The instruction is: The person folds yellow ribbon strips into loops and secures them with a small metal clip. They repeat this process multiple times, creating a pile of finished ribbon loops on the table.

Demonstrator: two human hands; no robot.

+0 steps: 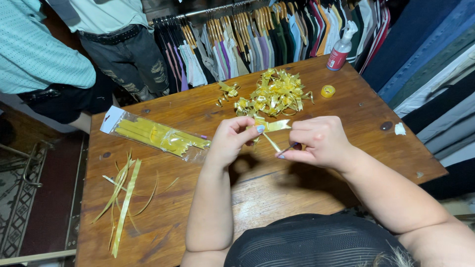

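Observation:
My left hand [232, 138] pinches a small folded yellow ribbon bow [271, 125] above the wooden table [163, 217]. My right hand [316, 141] is closed beside it, gripping a thin strand [272, 143] that runs down from the bow; a dark tip pokes out between its fingers. Just beyond both hands lies a pile of finished yellow ribbon bows [274, 94].
A clear packet of yellow ribbons [156, 134] lies at left, loose ribbon strips [123, 198] near the front left edge. A yellow tape roll [328, 91] and a spray bottle [341, 49] stand at the back right. Two people stand at far left; hanging clothes line the back.

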